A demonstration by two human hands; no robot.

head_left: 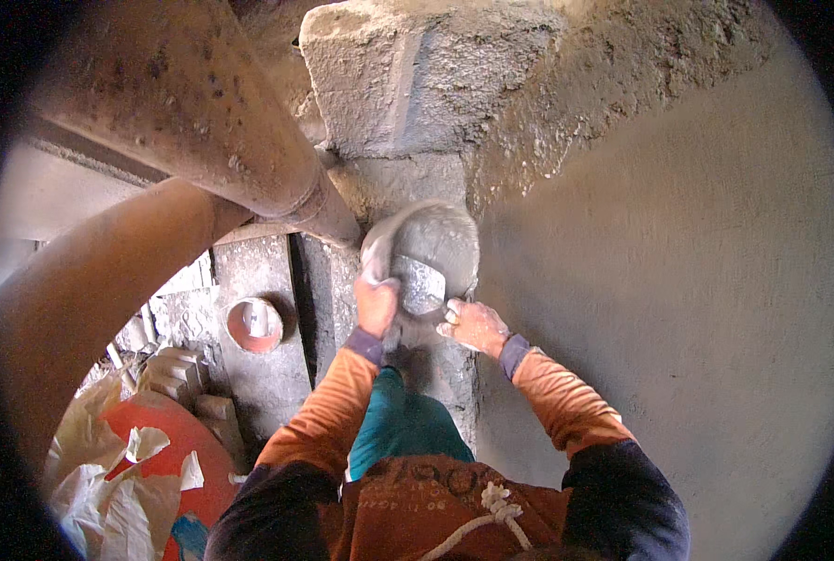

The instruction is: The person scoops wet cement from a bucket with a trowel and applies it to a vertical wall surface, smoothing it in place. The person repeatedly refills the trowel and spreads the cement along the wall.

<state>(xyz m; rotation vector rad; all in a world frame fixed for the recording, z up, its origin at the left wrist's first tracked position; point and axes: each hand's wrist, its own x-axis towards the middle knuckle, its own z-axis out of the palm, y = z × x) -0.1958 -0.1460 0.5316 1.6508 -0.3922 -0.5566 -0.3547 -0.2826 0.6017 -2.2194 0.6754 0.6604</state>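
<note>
A round, mortar-smeared bucket (377, 245) is in front of me at the middle of the view, with grey wet mortar (443, 234) inside. My left hand (377, 305) is closed on its near left rim. Over the near part of the bucket lies the shiny metal blade of a trowel (421, 283). My right hand (477, 327), at the bucket's near right side, has its fingers wrapped round the trowel's handle, which they mostly hide. Both hands have grey smears. The bucket's left side is blurred.
Two thick rusty pipes (202, 103) cross the upper left. A smoothed grey plaster wall (660, 309) fills the right, below a rough concrete block (426, 79). At left are a small bucket (236, 327), stacked bricks (176, 372), a red round tub (206, 444) and torn sacks (118, 505).
</note>
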